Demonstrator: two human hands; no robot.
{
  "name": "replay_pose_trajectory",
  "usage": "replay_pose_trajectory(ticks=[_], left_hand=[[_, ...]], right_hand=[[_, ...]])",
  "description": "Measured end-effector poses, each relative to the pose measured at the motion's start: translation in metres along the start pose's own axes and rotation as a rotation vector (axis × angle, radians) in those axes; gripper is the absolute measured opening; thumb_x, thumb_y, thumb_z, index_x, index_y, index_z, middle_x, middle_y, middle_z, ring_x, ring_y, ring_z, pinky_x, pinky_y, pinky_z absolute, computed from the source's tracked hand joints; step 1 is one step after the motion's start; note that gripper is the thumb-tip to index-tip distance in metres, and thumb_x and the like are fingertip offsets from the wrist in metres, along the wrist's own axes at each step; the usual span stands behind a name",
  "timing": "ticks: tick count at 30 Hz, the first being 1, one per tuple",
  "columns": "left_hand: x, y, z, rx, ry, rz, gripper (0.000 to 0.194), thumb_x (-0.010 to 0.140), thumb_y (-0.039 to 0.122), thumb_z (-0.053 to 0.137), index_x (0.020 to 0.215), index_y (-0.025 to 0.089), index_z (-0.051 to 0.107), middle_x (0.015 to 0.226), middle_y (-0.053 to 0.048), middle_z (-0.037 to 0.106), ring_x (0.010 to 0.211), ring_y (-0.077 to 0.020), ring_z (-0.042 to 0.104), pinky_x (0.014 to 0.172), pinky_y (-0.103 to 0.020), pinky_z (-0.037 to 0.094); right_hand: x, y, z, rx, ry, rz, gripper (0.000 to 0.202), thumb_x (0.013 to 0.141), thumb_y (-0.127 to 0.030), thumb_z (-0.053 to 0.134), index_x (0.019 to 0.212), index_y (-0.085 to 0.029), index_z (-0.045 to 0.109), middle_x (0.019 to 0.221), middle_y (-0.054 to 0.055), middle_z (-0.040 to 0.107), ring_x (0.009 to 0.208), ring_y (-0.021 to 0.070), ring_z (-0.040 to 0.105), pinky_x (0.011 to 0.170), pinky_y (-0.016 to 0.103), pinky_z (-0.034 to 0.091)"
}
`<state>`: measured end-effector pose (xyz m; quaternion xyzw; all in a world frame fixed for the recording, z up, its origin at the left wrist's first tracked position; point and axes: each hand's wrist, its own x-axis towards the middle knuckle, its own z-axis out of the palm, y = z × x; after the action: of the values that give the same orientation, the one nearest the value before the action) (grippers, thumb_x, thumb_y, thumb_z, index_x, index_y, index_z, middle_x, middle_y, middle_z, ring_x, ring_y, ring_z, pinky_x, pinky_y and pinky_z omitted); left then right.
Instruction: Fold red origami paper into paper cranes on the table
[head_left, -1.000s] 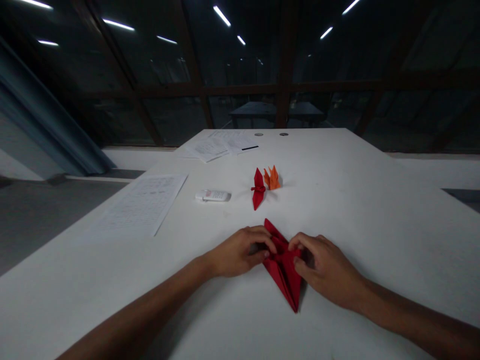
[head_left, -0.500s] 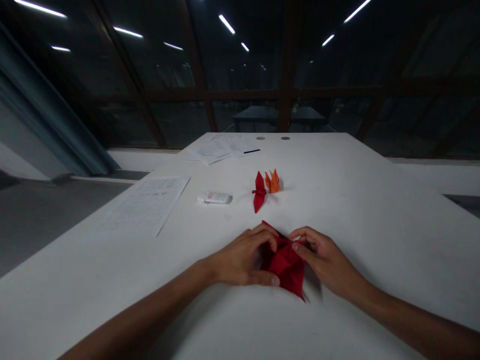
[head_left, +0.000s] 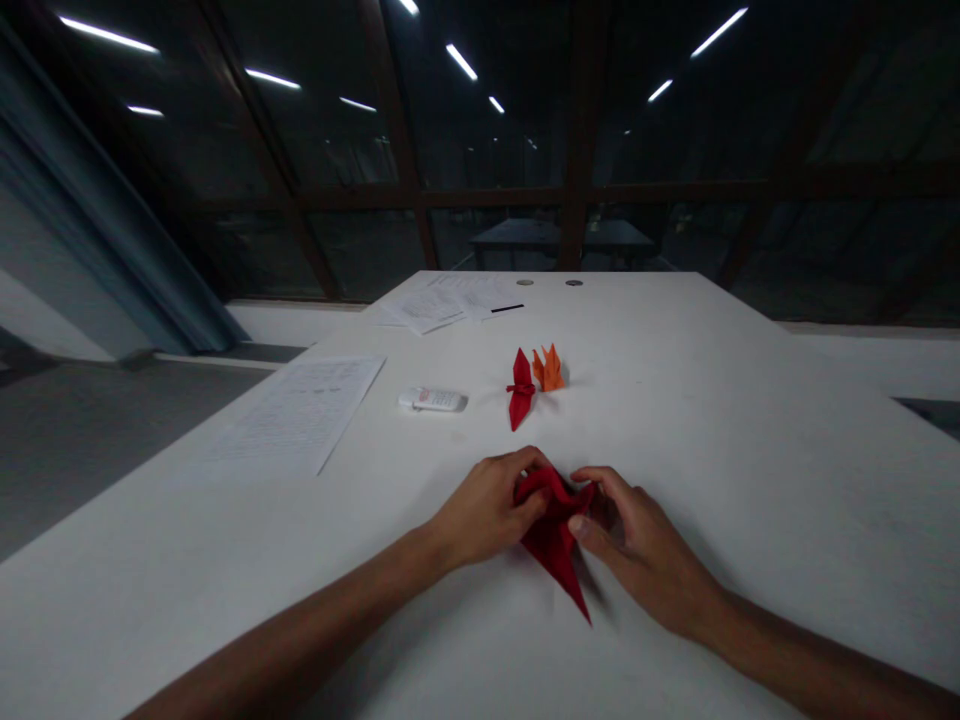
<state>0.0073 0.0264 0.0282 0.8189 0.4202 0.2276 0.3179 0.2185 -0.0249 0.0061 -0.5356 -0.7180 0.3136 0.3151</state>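
Observation:
A partly folded sheet of red paper is between my hands over the white table, one long point reaching down toward me. My left hand grips its left side, thumb on the near face and fingers behind. On the right edge, my right hand has thumb and fingers around the paper. Beyond them a red folded paper bird lies beside an orange folded paper bird.
A white bottle-like item lies left of the birds. Printed sheets are at the left, more papers farther back with a black pen. Two small round discs sit by the far table edge.
My left thumb has moved up from the paper's near edge onto its upper part. The red paper is more closed up, its lower point shifted left and nearer. The view has shifted slightly.

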Motion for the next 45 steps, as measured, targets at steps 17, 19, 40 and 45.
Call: replay_pose_trajectory(ticks=[17, 19, 40, 45], left_hand=[[0.013, -0.013, 0.001, -0.213, 0.048, -0.115, 0.031, 0.091, 0.047, 0.060, 0.093, 0.016, 0.064, 0.085, -0.005, 0.070, 0.072, -0.0161, 0.063, 0.062, -0.026, 0.049], [0.014, -0.014, 0.002, -0.212, 0.051, -0.129, 0.035, 0.093, 0.048, 0.057, 0.088, 0.015, 0.067, 0.082, -0.005, 0.071, 0.071, -0.0161, 0.063, 0.062, -0.025, 0.048], [0.017, -0.019, -0.002, -0.053, 0.112, -0.170, 0.026, 0.089, 0.040, 0.060, 0.077, 0.016, 0.063, 0.067, 0.000, 0.061, 0.061, -0.0135, 0.051, 0.055, -0.023, 0.035], [0.017, -0.024, -0.001, -0.044, 0.129, -0.163, 0.022, 0.089, 0.034, 0.058, 0.076, 0.017, 0.061, 0.066, 0.001, 0.060, 0.059, -0.0128, 0.050, 0.054, -0.023, 0.034]], right_hand=[[0.009, 0.009, 0.007, 0.014, 0.047, -0.004, 0.023, 0.084, -0.016, 0.056, 0.106, -0.022, 0.060, 0.095, 0.003, 0.072, 0.082, 0.0195, 0.065, 0.076, 0.032, 0.050], [0.009, 0.009, 0.008, -0.015, 0.041, -0.007, 0.026, 0.083, -0.015, 0.056, 0.108, -0.022, 0.060, 0.094, 0.003, 0.071, 0.080, 0.0190, 0.064, 0.075, 0.032, 0.049], [-0.005, 0.002, 0.013, -0.481, -0.044, -0.293, 0.036, 0.095, -0.038, 0.058, 0.125, -0.020, 0.065, 0.114, 0.011, 0.063, 0.105, 0.0287, 0.055, 0.095, 0.048, 0.042], [-0.008, -0.003, 0.009, -0.515, -0.066, -0.356, 0.035, 0.099, -0.042, 0.052, 0.122, -0.019, 0.066, 0.117, 0.011, 0.067, 0.109, 0.0298, 0.055, 0.096, 0.049, 0.038]])
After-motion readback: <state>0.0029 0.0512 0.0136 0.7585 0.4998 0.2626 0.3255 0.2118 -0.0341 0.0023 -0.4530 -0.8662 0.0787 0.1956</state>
